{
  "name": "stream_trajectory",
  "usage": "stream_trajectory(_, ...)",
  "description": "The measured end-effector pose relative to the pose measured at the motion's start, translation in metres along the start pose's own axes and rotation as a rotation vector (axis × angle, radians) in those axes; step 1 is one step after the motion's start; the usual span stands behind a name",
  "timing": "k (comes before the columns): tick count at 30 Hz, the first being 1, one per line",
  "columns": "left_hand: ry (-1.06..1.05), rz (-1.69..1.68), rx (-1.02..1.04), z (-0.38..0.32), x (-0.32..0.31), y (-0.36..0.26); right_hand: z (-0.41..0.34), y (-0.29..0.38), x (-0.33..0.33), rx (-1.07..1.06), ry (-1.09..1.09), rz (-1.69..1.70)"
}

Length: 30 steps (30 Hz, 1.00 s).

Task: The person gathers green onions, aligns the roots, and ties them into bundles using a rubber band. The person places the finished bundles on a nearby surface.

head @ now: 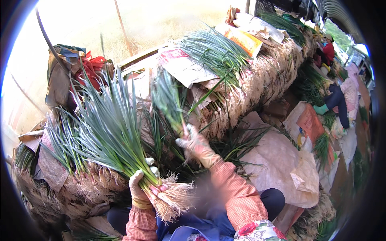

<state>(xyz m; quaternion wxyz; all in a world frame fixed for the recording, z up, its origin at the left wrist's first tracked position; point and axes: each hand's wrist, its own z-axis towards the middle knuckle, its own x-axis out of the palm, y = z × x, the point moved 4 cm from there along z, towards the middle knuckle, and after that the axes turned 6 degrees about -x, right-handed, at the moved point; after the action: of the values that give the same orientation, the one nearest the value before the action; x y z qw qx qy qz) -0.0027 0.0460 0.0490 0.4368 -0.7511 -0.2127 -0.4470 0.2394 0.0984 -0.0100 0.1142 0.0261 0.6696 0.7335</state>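
My left hand [141, 180], in a pale, soiled glove, is closed around a large bunch of green onions [120, 132]. Its pinkish bulbs and long pale roots point to the lower right, and its leaves fan to the upper left. To the right, my right hand [196, 144], also gloved, grips a smaller bunch of green onions [169, 102] near the bulbs. Its leaves point up and are somewhat blurred. The two bunches are apart at the hands. Both forearms wear orange-checked sleeves.
A long stack of green onions [265, 78], roots outward, runs to the upper right, with sacks and loose bunches on top. More bunches [69, 150] lie at left. A pale sack [271, 156] lies at my right. Two people [349, 87] [328, 51] sit farther off at right.
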Motion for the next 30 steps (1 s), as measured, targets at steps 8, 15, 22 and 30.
stream_trajectory(8,0.158,-0.081,-0.145,-0.005,0.001,0.002,-0.008,-0.021,0.009,0.073,0.099,0.011)
stream_trajectory(15,0.139,0.032,-0.259,0.004,0.002,0.017,-0.096,0.056,0.047,-0.587,0.445,-0.835)
stream_trajectory(22,0.047,-0.007,-0.224,-0.016,-0.005,0.021,-0.045,0.045,0.038,0.292,0.255,0.444)
stream_trajectory(30,0.012,0.041,-0.218,-0.017,-0.013,0.020,-0.060,0.032,0.093,0.495,0.098,0.929)
